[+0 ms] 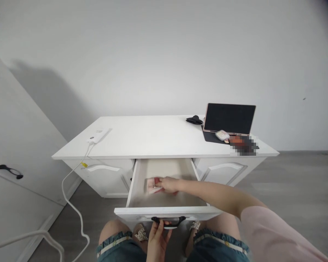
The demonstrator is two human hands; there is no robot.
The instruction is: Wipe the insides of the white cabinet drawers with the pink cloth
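Note:
A white drawer (142,171) is pulled out from the middle of the white desk (142,140). My left hand (157,242) is below its front panel, with the fingers hooked around the black drawer handle (182,220). Inside the drawer, my right hand (169,184) has its fingers closed on a flat pink, red and white packet (151,186). The packet is near the drawer floor, and the hand hides part of it. Its exact kind does not show.
A tablet (229,118) stands upright on a dark mat (210,136) at the desk's right, with a small white case (222,135) before it. Behind is a folded black item (194,120). A power strip (97,136) lies left, its white cable (71,203) trailing down.

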